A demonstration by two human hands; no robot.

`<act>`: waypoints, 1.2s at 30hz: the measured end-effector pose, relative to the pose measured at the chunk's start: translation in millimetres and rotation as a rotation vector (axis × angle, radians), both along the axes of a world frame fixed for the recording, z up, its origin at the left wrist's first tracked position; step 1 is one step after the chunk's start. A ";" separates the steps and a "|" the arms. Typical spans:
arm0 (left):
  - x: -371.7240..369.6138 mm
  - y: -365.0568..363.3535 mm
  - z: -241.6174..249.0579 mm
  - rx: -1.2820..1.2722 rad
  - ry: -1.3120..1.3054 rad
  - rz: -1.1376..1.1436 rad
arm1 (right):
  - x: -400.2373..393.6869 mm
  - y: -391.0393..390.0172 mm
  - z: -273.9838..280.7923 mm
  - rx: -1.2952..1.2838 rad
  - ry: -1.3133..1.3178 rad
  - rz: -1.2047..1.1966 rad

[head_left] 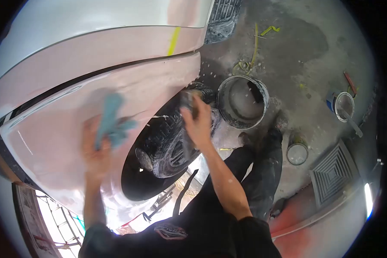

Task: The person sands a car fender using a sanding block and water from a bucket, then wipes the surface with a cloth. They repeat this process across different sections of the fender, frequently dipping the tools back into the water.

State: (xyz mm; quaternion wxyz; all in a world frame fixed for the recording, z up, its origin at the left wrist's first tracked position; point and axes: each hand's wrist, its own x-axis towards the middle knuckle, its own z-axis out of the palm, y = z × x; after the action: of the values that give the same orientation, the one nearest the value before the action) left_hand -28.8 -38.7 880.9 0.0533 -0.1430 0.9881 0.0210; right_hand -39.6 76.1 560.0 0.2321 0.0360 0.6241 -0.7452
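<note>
Gripping a blue-green cloth [109,116] in the left hand [96,148], over the pink panel [51,137] of a vehicle at the left of the scene. Closed around bunched fabric, as far as the blur allows; cannot tell whether touching the panel or just above it. Apparently pinching a grey block [187,99] between thumb and fingers of the right hand [198,122], in front of the dark tyre [159,137] and well apart from the cloth. Too blurred to name the block more closely. Perhaps held by its sides to leave a face free, and with the cloth bunched for a firmer hold.

Set on the floor [305,56] to the right of the tyre, a wide bucket [225,99], likely there to be within easy reach of the right hand. Farther right, a small tin [333,102] with a flat stick [353,124] propped across the rim, probably to stay handy.

Matt and chalky over the curved panel, with paler, smoother patches along the near left edge; crossed at the far side by a bright strip of yellow tape [173,41]. Limp and creased in the cloth, ribbed and dusted with white on the tyre, round and splash-streaked on the bucket. Rough, grey and stained underfoot.
</note>
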 end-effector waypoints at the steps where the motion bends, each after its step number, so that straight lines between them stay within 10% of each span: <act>1: -6.8 -0.2 43.7 -0.181 -0.036 -0.111 | -11.6 -16.6 25.4 -0.034 -0.039 -0.020; 7: 26.7 -47.1 216.9 -0.950 -0.141 -0.489 | 2.2 -75.2 91.8 0.045 0.086 -0.106; 15: 38.7 -89.7 214.1 -0.792 -0.122 -0.802 | -79.6 -95.8 -5.1 0.181 -0.158 -0.134; 30: 40.8 -96.3 213.4 -0.848 -0.098 -0.846 | -13.2 -67.9 71.6 0.108 0.247 -0.116; 36: 34.2 -94.9 212.7 -0.879 -0.124 -0.912 | -81.9 -98.9 -38.2 0.148 -0.133 -0.172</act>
State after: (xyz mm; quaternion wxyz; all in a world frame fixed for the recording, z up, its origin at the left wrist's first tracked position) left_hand 5.3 -133.6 1093.5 0.0503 0.2827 0.8611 -0.4197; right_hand -121.5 -22.8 521.8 0.2048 0.1555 0.6552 -0.7103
